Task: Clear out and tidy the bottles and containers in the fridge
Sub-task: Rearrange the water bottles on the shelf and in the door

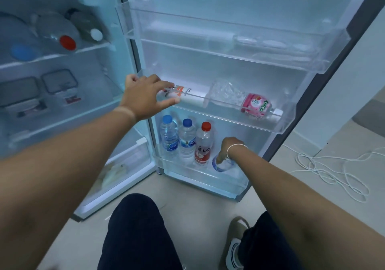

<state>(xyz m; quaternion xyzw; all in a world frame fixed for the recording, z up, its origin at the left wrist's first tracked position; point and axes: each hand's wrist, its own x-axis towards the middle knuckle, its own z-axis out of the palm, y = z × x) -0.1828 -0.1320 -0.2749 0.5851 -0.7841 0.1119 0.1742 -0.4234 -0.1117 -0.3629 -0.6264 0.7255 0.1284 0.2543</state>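
**Both hands reach into the open fridge door**

The left hand (143, 96) is spread open, fingers loosely apart, over the front rail of the middle door shelf (270, 124), its fingertips at a white tube (187, 95) lying on its side there. Whether it touches the tube cannot be told. Beside the tube, on the same shelf, a clear bottle with a pink label (241, 100) also lies on its side.

The right hand (230, 149), a white band at its wrist, reaches down into the bottom door shelf (200, 175) and closes its fingers on the top of a clear bottle (224, 165) with a blue label. To that bottle's left stand three upright bottles: two water bottles with blue caps (169, 136) (186, 139) and a red-capped bottle (204, 144).

Inside the fridge, bottles lie on an upper shelf (52, 58), and two lidded containers (18, 94) (60, 84) sit below.
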